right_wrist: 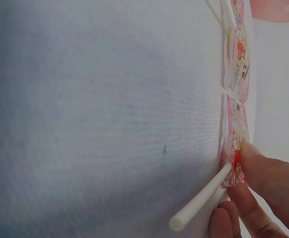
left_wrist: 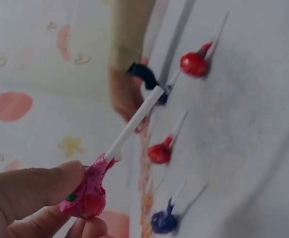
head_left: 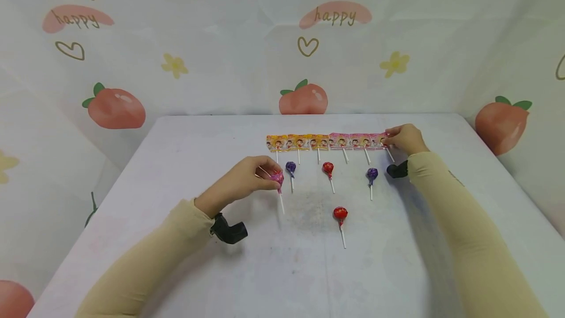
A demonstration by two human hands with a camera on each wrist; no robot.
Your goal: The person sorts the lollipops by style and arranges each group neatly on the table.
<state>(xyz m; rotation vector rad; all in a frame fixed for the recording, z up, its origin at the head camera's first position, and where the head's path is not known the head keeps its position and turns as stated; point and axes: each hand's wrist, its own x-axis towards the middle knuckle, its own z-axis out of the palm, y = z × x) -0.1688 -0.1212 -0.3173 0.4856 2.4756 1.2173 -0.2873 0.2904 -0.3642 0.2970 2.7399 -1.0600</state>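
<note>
My left hand (head_left: 244,180) pinches a pink-wrapped lollipop (left_wrist: 87,198) by its round head, its white stick pointing away from the palm. At the right end of the back row, my right hand (head_left: 407,139) pinches a flat pink-wrapped lollipop (right_wrist: 237,148) by its wrapper. Farther left in that row lie more pink lollipops (head_left: 340,140) and several orange-wrapped lollipops (head_left: 299,141). In front of the row are a purple lollipop (head_left: 290,167) near my left hand, a red lollipop (head_left: 328,168), and another purple lollipop (head_left: 372,174) near my right wrist. A second red lollipop (head_left: 340,213) lies closest to me.
All of this lies on a white table (head_left: 291,278). A white backdrop (head_left: 238,63) printed with peaches stands behind its far edge. Black wrist mounts (head_left: 229,229) show under both sleeves.
</note>
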